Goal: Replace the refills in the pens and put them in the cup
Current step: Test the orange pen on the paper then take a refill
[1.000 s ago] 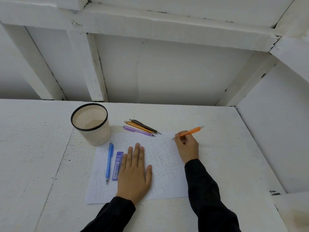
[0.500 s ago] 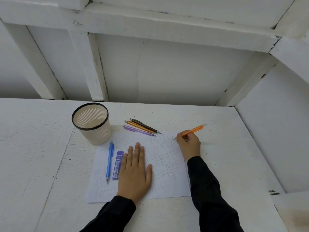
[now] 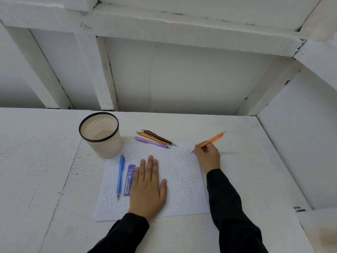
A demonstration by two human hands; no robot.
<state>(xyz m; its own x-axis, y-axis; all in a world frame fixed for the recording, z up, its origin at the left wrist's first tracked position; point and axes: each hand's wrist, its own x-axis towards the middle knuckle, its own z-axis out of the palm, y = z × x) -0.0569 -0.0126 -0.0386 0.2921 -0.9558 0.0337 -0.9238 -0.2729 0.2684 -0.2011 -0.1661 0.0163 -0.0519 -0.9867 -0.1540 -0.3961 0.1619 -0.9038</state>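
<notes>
My right hand (image 3: 207, 157) grips an orange pen (image 3: 214, 139), its tip touching the top right corner of a scribbled white sheet (image 3: 182, 179). My left hand (image 3: 148, 185) lies flat on the sheet, fingers apart, holding nothing. Left of it lie a blue pen (image 3: 120, 175) and a purple refill case (image 3: 129, 179). A beige slotted cup (image 3: 100, 134) with a black rim stands upright at the sheet's top left, nothing visible inside. Three pens lie side by side behind the sheet: a black one (image 3: 158, 137), an amber one (image 3: 152, 138) and a purple one (image 3: 151, 142).
All of this rests on a rough white table (image 3: 45, 161). A white wall panel (image 3: 300, 143) closes off the right side, and white beams (image 3: 164, 28) run along the back above the table.
My right hand with the orange pen has slid a little up and to the right along the sheet's top edge. The left hand and the other pens stay put.
</notes>
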